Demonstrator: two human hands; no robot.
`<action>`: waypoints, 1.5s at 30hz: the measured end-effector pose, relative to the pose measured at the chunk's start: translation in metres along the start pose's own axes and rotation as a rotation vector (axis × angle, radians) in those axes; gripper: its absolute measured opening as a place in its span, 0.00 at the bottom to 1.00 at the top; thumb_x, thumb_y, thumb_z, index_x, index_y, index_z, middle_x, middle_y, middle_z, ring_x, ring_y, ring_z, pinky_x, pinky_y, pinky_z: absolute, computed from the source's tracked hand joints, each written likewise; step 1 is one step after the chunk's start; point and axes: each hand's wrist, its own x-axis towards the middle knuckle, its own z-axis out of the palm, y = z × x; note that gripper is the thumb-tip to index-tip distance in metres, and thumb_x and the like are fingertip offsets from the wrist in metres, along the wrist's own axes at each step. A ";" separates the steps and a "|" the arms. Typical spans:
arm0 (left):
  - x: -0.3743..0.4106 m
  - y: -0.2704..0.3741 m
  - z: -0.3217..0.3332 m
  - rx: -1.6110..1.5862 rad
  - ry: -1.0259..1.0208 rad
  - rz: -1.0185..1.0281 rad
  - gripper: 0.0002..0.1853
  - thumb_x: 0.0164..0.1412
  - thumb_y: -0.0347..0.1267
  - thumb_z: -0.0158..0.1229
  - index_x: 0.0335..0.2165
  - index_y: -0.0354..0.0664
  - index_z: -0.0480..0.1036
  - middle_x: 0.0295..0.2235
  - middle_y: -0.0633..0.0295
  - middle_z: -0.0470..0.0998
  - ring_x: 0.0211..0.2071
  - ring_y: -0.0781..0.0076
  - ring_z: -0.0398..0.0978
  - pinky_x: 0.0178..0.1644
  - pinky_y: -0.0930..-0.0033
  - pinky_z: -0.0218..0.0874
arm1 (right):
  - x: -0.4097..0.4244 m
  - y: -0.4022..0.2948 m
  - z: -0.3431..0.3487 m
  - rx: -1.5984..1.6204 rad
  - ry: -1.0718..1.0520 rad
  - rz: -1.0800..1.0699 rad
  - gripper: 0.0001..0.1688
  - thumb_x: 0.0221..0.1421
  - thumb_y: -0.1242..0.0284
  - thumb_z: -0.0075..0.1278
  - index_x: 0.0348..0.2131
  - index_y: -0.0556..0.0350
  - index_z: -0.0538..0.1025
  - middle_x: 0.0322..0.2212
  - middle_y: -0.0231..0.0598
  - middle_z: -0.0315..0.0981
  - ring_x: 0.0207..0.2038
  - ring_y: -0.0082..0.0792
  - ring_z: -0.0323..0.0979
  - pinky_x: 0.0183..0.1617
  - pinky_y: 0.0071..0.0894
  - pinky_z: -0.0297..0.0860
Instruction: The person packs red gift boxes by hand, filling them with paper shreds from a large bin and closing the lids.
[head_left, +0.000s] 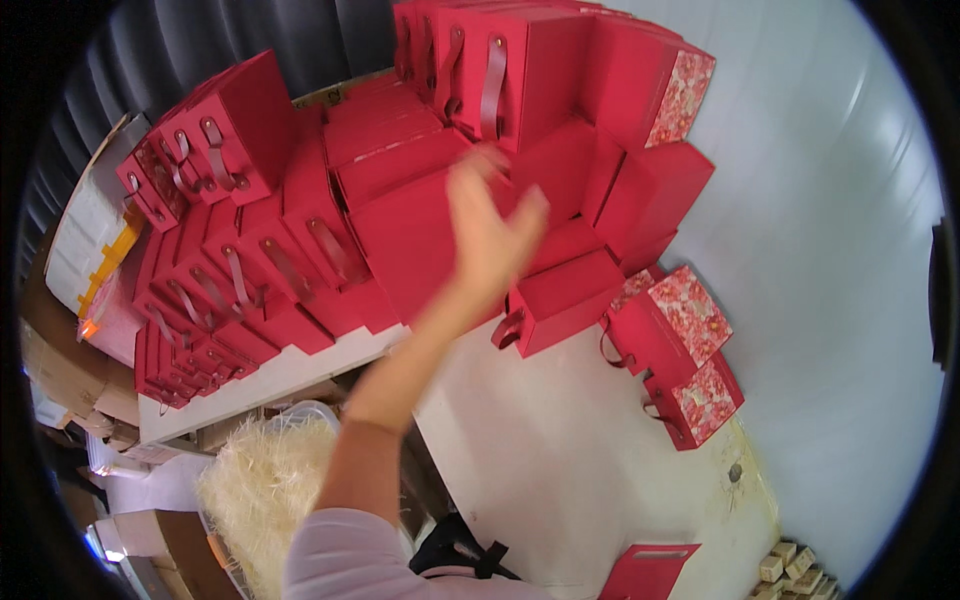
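My left hand (491, 232) is stretched out over the stacked red gift boxes, thumb and fingers apart. It is blurred by motion, and nothing shows between the fingers. Beneath it is the broad flat face of a red box (409, 232). Just beyond the fingertips stands an upright red box (559, 82), with a brown strap handle (491, 86) on its side. To the right of the hand, an open red box (555, 169) shows its inside. Closer to me, a red box with a looped strap (570, 300) lies on the white table (525, 450). My right hand is out of view.
More strapped red boxes (277, 262) are stacked at the left. Floral-panelled boxes (694, 315) sit by the pale wall (810, 225). A red piece with a slot (645, 574) lies near me. Cream shredded filler (262, 487) fills a tub beside small blocks (799, 570) at far right.
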 end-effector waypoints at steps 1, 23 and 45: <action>0.049 -0.029 -0.015 0.267 0.116 0.157 0.39 0.37 0.34 0.63 0.46 0.30 0.53 0.44 0.46 0.60 0.46 0.53 0.59 0.50 0.60 0.50 | 0.004 0.004 -0.005 0.021 -0.049 -0.047 0.48 0.39 0.42 0.45 0.56 0.35 0.48 0.50 0.62 0.48 0.48 0.63 0.55 0.46 0.59 0.56; 0.167 0.005 0.027 -0.854 0.052 -0.160 0.13 0.45 0.15 0.46 0.29 0.42 0.70 0.28 0.70 0.71 0.28 0.82 0.66 0.33 0.81 0.57 | 0.011 0.063 0.010 -0.111 -0.523 -0.219 0.48 0.38 0.40 0.45 0.56 0.30 0.49 0.50 0.61 0.49 0.48 0.51 0.59 0.43 0.63 0.57; -0.086 0.326 0.014 -0.835 -0.303 0.065 0.10 0.38 0.14 0.44 0.22 0.35 0.69 0.18 0.62 0.70 0.23 0.78 0.67 0.28 0.77 0.58 | 0.010 0.107 -0.017 -0.307 -0.445 -0.570 0.14 0.44 0.72 0.42 0.34 0.57 0.73 0.34 0.48 0.71 0.40 0.43 0.70 0.39 0.38 0.67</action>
